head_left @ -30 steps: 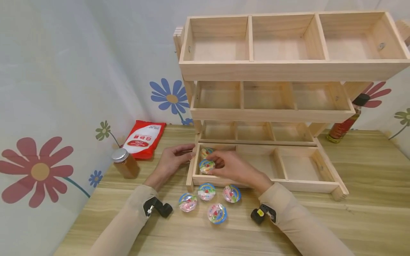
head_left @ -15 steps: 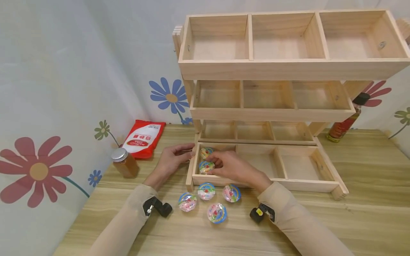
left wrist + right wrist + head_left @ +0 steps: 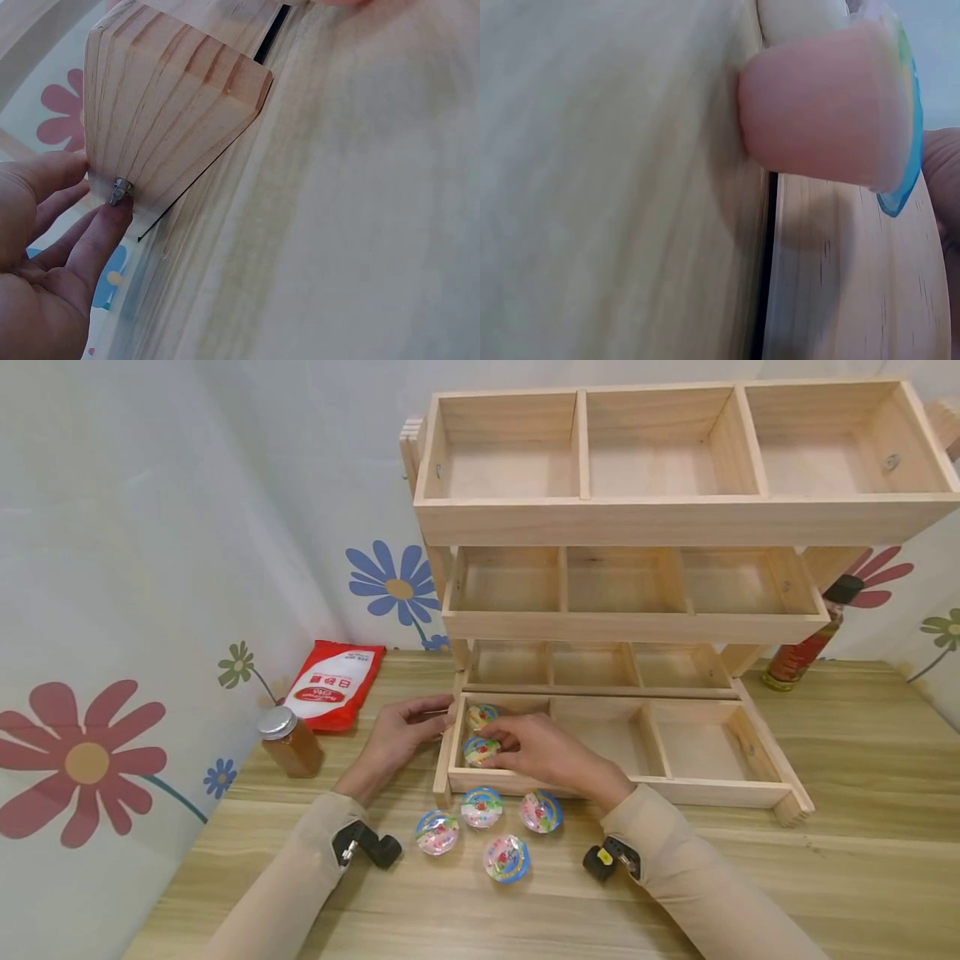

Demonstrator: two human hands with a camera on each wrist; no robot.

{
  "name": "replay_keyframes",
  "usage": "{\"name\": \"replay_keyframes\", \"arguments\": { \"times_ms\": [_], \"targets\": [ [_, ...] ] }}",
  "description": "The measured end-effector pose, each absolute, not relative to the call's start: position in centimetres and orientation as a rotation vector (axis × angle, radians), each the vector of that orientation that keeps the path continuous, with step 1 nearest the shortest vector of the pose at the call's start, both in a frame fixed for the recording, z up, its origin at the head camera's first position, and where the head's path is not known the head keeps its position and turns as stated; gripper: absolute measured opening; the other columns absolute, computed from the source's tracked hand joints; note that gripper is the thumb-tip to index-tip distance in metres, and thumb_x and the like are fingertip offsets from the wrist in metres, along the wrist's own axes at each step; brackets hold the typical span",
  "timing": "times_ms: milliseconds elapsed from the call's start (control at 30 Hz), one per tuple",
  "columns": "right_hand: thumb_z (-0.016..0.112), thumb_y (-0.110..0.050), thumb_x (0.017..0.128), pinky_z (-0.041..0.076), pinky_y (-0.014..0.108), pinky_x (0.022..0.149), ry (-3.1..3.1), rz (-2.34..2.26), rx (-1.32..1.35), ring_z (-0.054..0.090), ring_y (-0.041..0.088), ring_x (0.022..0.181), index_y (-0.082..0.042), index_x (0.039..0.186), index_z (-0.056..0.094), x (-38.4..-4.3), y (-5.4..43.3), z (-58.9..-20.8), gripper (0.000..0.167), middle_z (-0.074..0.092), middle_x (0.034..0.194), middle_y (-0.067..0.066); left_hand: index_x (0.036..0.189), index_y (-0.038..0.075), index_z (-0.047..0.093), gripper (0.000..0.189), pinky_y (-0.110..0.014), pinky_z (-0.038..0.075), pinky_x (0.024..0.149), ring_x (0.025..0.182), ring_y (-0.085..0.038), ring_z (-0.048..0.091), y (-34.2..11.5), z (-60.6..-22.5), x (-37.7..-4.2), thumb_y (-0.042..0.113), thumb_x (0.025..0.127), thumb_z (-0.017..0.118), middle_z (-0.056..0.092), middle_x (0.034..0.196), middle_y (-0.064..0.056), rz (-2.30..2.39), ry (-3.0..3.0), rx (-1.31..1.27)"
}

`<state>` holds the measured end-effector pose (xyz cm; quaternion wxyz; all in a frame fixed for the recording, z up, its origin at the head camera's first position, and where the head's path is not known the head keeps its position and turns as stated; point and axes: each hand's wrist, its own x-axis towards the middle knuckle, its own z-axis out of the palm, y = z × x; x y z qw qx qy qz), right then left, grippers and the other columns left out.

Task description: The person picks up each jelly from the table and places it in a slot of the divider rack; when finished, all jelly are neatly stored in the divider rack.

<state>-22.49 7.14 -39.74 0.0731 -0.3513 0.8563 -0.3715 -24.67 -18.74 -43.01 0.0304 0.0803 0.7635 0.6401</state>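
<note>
In the head view my right hand (image 3: 551,752) reaches over the front wall of the lowest wooden tray (image 3: 693,792). Thumb and fingertips hold a jelly cup (image 3: 477,751) with a blue and yellow lid in its left compartment. Just behind that one sits another jelly cup (image 3: 482,717). My left hand (image 3: 401,733) rests its fingers against the tray's left end; up close, the left wrist view has fingertips touching the wooden side by a small metal bolt (image 3: 120,190). Several pink jelly cups (image 3: 481,808) stand on the table in front of the tray. The right wrist view catches one pink cup (image 3: 821,109) from the side.
Above rise more tiers of the wooden rack (image 3: 667,522), each split into three compartments. A red and white packet (image 3: 335,685) and a jar with a silver lid (image 3: 291,743) stand at the left. Behind the rack's right side is a dark-capped bottle (image 3: 806,639).
The right fingers keep their place on the jelly cup, and the left hand stays at the tray's end. The head view has shifted only very slightly.
</note>
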Motion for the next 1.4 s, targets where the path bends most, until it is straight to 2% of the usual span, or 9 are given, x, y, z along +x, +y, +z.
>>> {"name": "replay_keyframes", "arguments": {
  "times_ms": [200,500,800,1000,1400],
  "targets": [
    [0.081,-0.013,0.096,0.061,0.026,0.088,2.569,-1.136,-1.057,0.074,0.018,0.101,0.001,0.129,0.071,-22.5,7.0,-39.9,0.037,0.076,0.119,0.011,0.139,-0.001,0.069,0.040,-0.033,0.061,0.095,0.121,-0.029,0.067,-18.8,-43.0,-24.6,0.009,0.100,0.075,0.069,0.136,-0.019,1.964,2.354,0.241],
    [0.080,-0.012,0.097,0.061,0.027,0.088,2.550,-1.171,-1.052,0.075,0.022,0.103,0.001,0.128,0.072,-22.4,7.1,-39.8,0.035,0.075,0.123,0.013,0.138,-0.002,0.069,0.041,-0.033,0.061,0.095,0.116,-0.024,0.070,-18.7,-42.9,-24.7,0.009,0.099,0.077,0.070,0.134,-0.020,1.992,2.338,0.244],
    [0.080,-0.025,0.098,0.061,0.031,0.091,2.557,-1.176,-1.024,0.073,0.018,0.101,-0.002,0.128,0.073,-22.3,7.2,-39.7,0.038,0.077,0.109,0.004,0.138,0.000,0.069,0.041,-0.033,0.061,0.095,0.118,-0.026,0.069,-18.8,-43.0,-24.6,0.010,0.100,0.076,0.070,0.135,-0.018,1.964,2.357,0.232],
    [0.080,-0.030,0.098,0.060,0.035,0.094,2.571,-1.175,-0.973,0.073,0.018,0.103,-0.003,0.127,0.073,-22.4,7.3,-39.7,0.040,0.077,0.110,0.003,0.138,0.000,0.070,0.041,-0.032,0.061,0.095,0.118,-0.025,0.069,-18.8,-43.1,-24.7,0.011,0.099,0.077,0.070,0.135,-0.018,1.961,2.364,0.231],
    [0.077,-0.024,0.101,0.059,0.040,0.098,2.579,-1.240,-0.977,0.072,0.023,0.108,0.001,0.129,0.071,-22.2,9.2,-38.7,0.038,0.076,0.119,0.011,0.138,-0.001,0.069,0.041,-0.032,0.061,0.093,0.119,-0.027,0.068,-18.8,-43.2,-24.8,0.008,0.099,0.076,0.069,0.135,-0.020,1.975,2.349,0.233]
  ]
}}
